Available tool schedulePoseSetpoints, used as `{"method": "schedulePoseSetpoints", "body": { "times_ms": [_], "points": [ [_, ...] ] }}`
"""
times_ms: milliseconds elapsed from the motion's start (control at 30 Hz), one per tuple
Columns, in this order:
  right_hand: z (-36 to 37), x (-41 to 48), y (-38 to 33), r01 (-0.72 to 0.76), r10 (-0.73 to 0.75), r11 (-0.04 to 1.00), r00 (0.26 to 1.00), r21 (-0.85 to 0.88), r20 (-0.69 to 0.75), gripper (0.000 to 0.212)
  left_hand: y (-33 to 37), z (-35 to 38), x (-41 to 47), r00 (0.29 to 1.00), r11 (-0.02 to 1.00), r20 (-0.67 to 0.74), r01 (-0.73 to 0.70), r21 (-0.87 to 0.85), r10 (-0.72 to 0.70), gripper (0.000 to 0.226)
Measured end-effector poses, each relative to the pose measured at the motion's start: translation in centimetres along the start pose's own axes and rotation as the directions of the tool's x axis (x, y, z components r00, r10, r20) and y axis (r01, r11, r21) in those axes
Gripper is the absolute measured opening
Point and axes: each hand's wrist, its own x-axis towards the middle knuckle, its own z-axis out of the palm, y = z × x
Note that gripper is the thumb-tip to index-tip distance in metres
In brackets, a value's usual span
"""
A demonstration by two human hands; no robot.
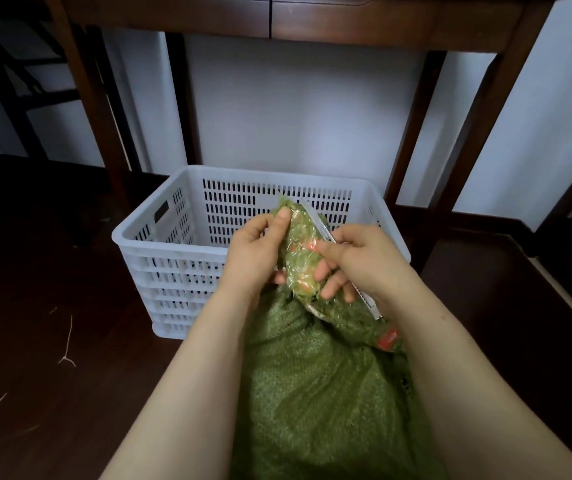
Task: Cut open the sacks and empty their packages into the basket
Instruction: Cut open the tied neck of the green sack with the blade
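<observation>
— Where is the sack (312, 393)?

— At six o'clock in the head view, a green woven one lying between the person's forearms. Its neck is bunched, wrapped in clear tape and lifted to the centre of the view, in front of the basket's near wall.

— And the hands?

— The left hand (256, 251) pinches the top of that taped neck, thumb on the front, fingers behind. The right hand (357, 258) is curled round a utility knife (319, 225), with its thumb lying against the tape.

— Which way does the knife point?

— Towards eleven o'clock, running up along the right side of the neck. Whether the edge touches the tape, I cannot tell.

— The basket?

— A white slotted plastic basket (160, 244) at twelve o'clock from the sack, on the dark floor under a dark wooden table (346, 26).

— Anything else?

— A red label (389, 337) at five o'clock from the right hand, and pale strings (68, 341) on the floor at eight o'clock.
</observation>
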Motion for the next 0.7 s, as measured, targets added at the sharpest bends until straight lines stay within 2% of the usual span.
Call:
{"method": "schedulePoseSetpoints", "body": {
  "times_ms": [100,200,467,533,600,700],
  "points": [
    [0.4,0.3,0.3,0.067,-0.075,0.992,0.994,-0.107,-0.077,0.015,-0.2,0.2,0.4,0.996,0.999,-0.082,-0.036,-0.008,0.036,0.024],
    [0.8,0.1,0.2,0.119,-0.144,0.961,0.986,-0.249,-0.084,0.024,-0.5,0.0,0.8,0.991,0.997,-0.117,-0.072,-0.041,0.067,0.019],
    [1.4,-1.0,-0.8,0.096,-0.120,0.858,0.993,-0.505,-0.014,0.026,-0.6,-0.3,1.6,0.976,0.990,-0.172,-0.138,-0.010,0.134,0.014],
    [1.7,-1.3,-1.2,0.092,-0.124,0.799,0.992,-0.594,-0.014,0.025,-0.6,-0.2,1.6,0.975,0.992,-0.194,-0.120,-0.049,0.108,0.011],
    [2.2,-1.4,-1.4,0.102,-0.174,0.696,0.984,-0.711,-0.028,0.023,-0.8,-0.3,1.8,0.972,0.990,-0.218,-0.113,-0.087,0.092,0.010],
    [3.2,-1.9,-1.8,0.093,-0.229,0.597,0.972,-0.797,-0.057,0.032,-1.3,-0.6,2.1,0.959,0.989,-0.263,-0.131,-0.065,0.109,0.016]
  ]
}}
